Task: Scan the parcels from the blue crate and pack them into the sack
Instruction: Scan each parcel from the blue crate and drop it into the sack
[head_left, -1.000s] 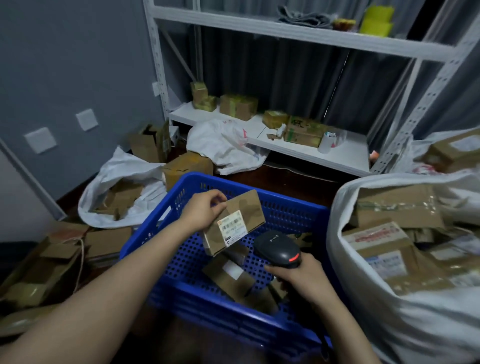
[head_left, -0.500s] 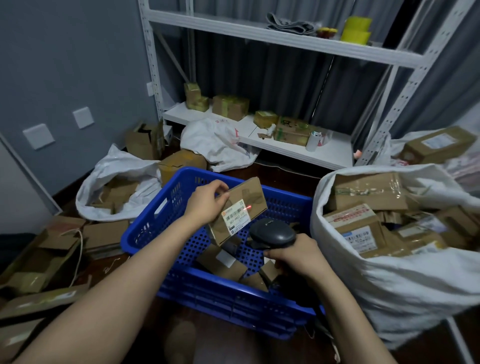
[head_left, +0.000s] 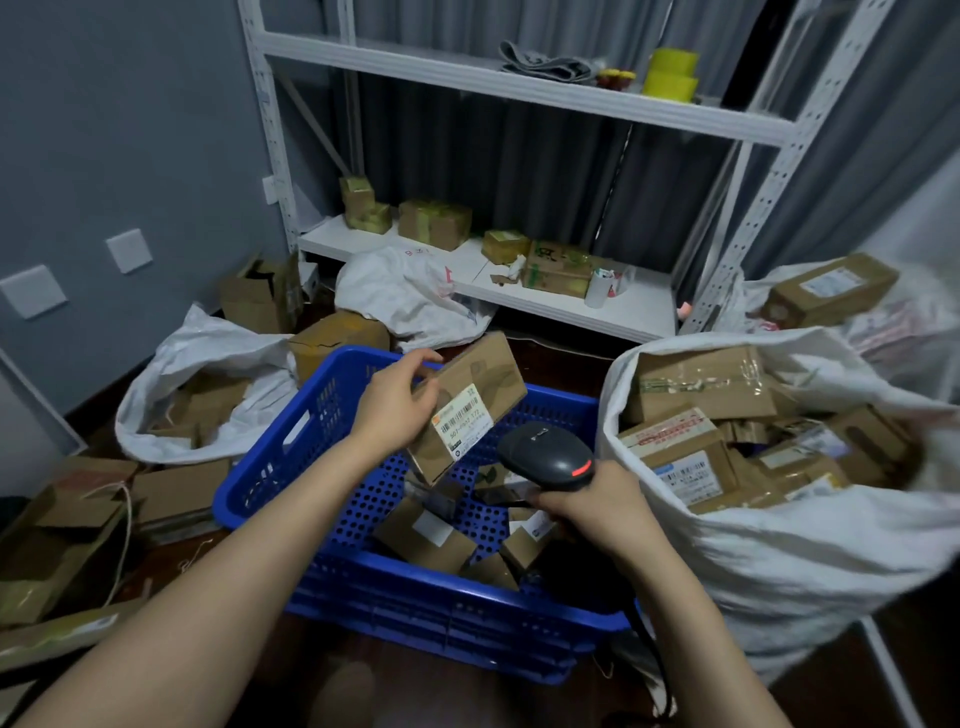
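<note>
My left hand (head_left: 397, 402) grips a brown cardboard parcel (head_left: 480, 384) by its left end, above the blue crate (head_left: 317, 457). The parcel's white barcode label faces me, tilted. My right hand (head_left: 597, 506) holds a black handheld scanner (head_left: 548, 457) just below and right of the parcel, its red light lit and its cable hanging down. Several small parcels (head_left: 426, 535) lie in the crate's bottom. The white sack (head_left: 810, 551) stands at the right, open and filled with several labelled boxes (head_left: 685, 457).
A white metal shelf rack (head_left: 519, 291) at the back carries several small boxes. Another white sack (head_left: 208, 353) with cardboard lies on the left floor, beside flattened cartons (head_left: 78, 525). A second filled sack with a box (head_left: 831, 288) is at the far right.
The red scan dot seen on the label half a second ago is gone. The parcel sits slightly higher, and the view has shifted left, showing more of the sack.
</note>
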